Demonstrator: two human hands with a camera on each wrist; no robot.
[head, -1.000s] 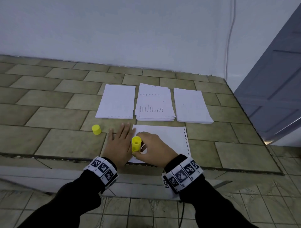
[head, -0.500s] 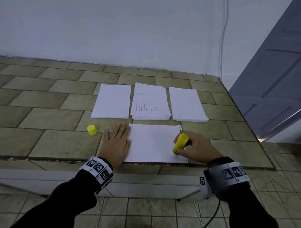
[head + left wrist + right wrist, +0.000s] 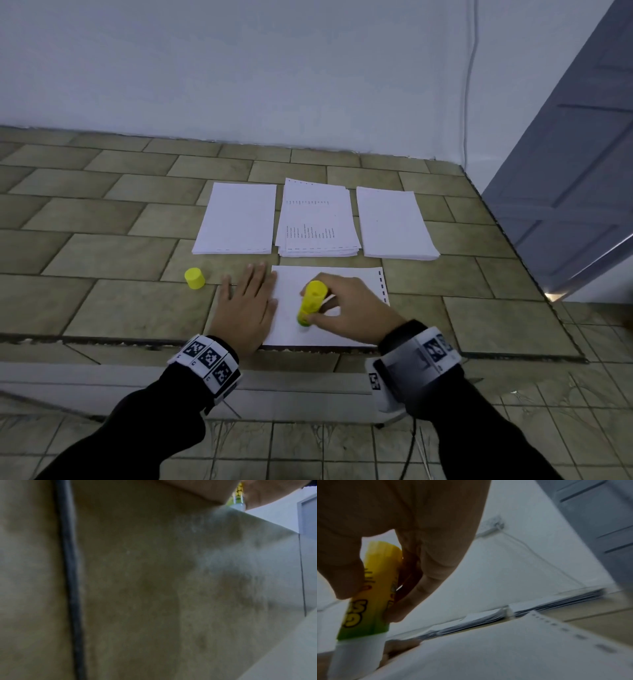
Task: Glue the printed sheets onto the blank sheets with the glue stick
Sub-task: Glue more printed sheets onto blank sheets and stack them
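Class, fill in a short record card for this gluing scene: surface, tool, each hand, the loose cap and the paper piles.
surface: tiled ledge
tool: yellow glue stick, tip down on the single white sheet
right hand: grips the stick
left hand: flat on the sheet's left edge
yellow cap: left of the left hand
paper piles: three behind; middle one printed

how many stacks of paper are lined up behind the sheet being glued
3. A blank stack on the left, a printed stack in the middle, and another stack on the right, side by side on the tiled counter.
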